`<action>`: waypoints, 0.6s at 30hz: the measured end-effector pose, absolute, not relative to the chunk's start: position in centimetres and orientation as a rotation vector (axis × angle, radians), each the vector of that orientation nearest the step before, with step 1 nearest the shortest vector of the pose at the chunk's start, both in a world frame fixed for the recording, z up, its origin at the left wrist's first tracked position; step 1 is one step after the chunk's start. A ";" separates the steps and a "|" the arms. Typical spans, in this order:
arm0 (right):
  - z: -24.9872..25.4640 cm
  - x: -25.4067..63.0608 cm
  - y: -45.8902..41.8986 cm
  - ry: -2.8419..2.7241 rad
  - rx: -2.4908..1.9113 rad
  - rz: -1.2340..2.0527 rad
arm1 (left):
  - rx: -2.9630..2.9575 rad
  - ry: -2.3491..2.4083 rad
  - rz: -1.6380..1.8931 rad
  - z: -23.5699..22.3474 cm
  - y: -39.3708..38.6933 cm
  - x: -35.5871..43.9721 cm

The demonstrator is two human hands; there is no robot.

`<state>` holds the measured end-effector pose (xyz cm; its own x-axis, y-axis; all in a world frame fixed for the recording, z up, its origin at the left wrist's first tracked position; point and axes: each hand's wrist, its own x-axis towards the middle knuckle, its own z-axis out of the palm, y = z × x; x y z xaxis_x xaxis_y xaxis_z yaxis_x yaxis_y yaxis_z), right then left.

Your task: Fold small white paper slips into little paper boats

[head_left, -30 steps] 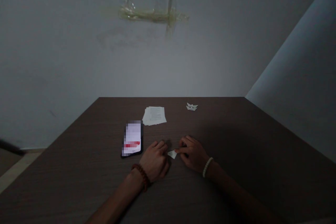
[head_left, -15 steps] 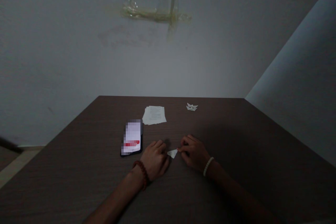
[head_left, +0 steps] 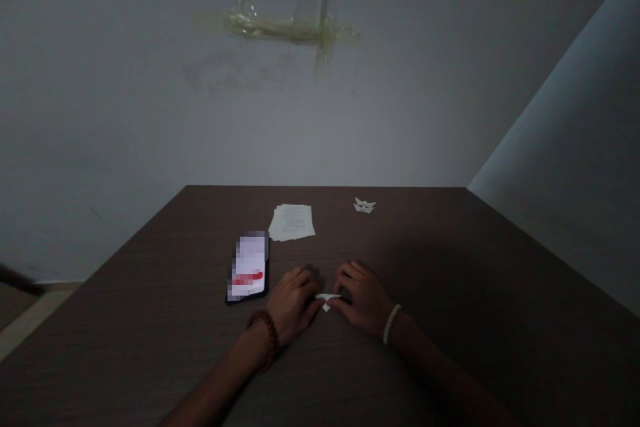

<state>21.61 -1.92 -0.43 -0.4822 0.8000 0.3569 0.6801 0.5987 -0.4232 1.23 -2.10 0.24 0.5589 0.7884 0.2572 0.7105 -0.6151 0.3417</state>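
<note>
A small folded piece of white paper point(head_left: 327, 299) sits between my two hands, low over the table, with a point facing me. My left hand point(head_left: 294, 303), with a brown bead bracelet at the wrist, pinches its left end between thumb and fingers. From the other side my right hand point(head_left: 364, 297), wearing a pale bead bracelet, grips the right end with its thumb along the near side. The fingertips cover both ends of the paper.
A phone point(head_left: 249, 265) with a lit, blurred screen lies left of my hands. Behind it is a stack of printed paper sheets point(head_left: 293, 221). Folded paper boats point(head_left: 365, 205) stand farther back on the dark wooden table point(head_left: 425, 367), which meets the wall point(head_left: 320, 127).
My right hand has shifted its grip, bringing its thumb to the paper's near side. The paper has turned and shows a narrower face. The view has moved slightly.
</note>
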 end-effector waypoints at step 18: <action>-0.4 21.1 -1.8 -2.169 -0.876 0.309 | 2.526 1.059 0.939 0.3 -2.1 0.8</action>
<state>21.13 -1.76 -0.42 -0.4740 0.6757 0.5647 0.4909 0.7351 -0.4675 0.85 -2.12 0.30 0.5294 0.7073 0.4685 0.5494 -0.7066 0.4461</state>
